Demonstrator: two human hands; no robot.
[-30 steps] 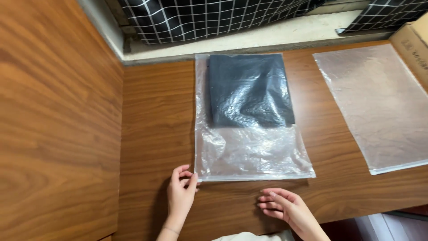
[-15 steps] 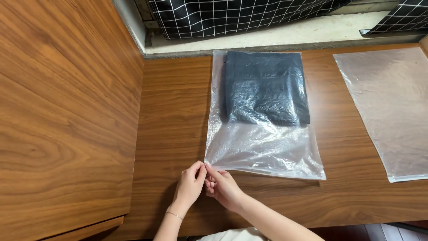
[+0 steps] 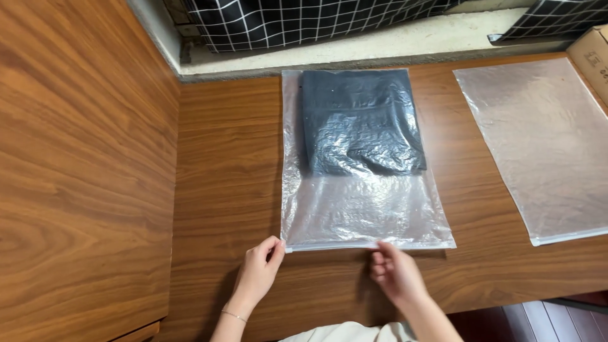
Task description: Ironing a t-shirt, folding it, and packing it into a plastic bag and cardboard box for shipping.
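On wooden desk (image 3: pixel 228 158), two clear bags, one holding dark cloth (image 3: pixel 360 120); left hand (image 3: pixel 258 273), right hand (image 3: pixel 396 273), fingers pinching its near edge

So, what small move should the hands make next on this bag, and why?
Probably slide the right hand on along the zip edge to the far right corner, while the left hand pins the left corner of the clear bag; that stretch seems unpressed.
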